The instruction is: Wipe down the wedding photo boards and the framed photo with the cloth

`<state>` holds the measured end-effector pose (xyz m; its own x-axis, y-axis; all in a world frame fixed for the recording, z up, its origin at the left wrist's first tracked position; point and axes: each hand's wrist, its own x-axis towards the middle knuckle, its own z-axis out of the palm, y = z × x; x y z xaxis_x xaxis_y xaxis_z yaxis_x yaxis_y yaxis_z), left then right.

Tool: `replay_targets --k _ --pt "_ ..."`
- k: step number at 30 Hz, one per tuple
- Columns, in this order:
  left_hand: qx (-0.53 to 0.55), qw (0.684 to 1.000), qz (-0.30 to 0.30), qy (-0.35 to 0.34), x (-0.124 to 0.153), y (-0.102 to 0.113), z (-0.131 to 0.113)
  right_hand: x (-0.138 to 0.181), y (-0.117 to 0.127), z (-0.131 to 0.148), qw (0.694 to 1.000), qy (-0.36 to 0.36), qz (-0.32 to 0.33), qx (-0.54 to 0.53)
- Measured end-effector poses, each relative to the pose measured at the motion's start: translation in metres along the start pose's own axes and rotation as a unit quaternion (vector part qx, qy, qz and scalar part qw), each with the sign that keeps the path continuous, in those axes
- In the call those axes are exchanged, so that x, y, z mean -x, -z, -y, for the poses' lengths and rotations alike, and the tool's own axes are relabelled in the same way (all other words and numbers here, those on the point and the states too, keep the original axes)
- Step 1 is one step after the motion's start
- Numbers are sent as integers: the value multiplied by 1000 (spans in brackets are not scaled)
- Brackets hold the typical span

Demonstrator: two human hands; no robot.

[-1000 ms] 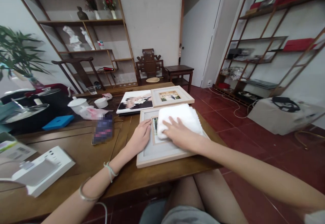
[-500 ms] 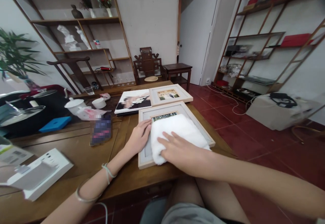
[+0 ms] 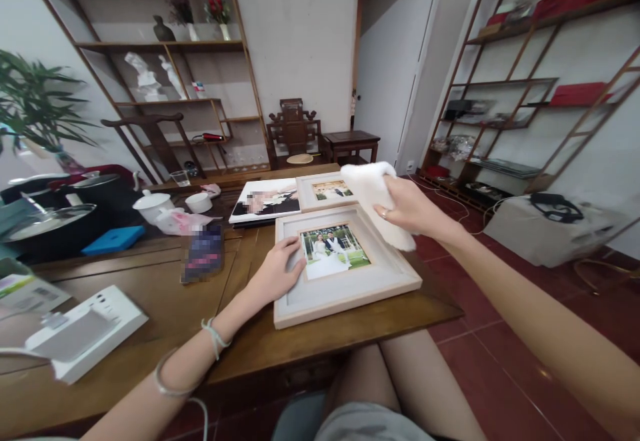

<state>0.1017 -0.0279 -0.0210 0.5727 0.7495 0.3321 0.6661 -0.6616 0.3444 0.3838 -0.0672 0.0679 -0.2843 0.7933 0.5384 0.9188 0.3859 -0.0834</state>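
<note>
A light wooden picture frame lies flat on the wooden table, with a wedding photo showing in its middle. On the frame's left side rests my left hand, fingers stretched out over the edge near the photo. My right hand grips a white fluffy cloth, raised above the frame's far right corner. The cloth hangs down past the hand and covers part of a second framed photo behind. Beside that one lies a photo panel of figures in dark and white.
Left on the table are a white box with a charger, a blue block, a dark pouch, a white teapot and a black pot. A chair and shelves stand behind.
My right hand has lifted the white cloth off the frame and carried it away to the far right, uncovering the wedding photo. My left hand stays on the frame's left side.
</note>
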Motion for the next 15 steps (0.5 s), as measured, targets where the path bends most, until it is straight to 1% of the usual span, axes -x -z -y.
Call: replay_targets --k 1,3,5,7,9,11,13,15 --pt "0 1000 1 -3 0 0 1 -11 -9 1 999 13 -15 37" --pt "8 1000 1 -11 1 -1 2 -32 -30 11 998 46 -4 50" --pt "29 999 -6 -14 1 -1 2 -47 -54 27 994 96 27 54" --pt "59 998 -26 -9 1 -1 2 -55 -76 44 984 151 73 55" --pt "87 994 -58 6 2 -1 1 -54 -94 59 973 196 114 54" --pt "107 989 -96 30 3 -3 0 -48 -104 69 963 224 139 54" --pt "122 983 -128 53 4 -4 -1 -39 -107 74 958 239 150 55" --pt "136 977 -152 60 5 -6 -1 -28 -105 79 954 248 157 53"
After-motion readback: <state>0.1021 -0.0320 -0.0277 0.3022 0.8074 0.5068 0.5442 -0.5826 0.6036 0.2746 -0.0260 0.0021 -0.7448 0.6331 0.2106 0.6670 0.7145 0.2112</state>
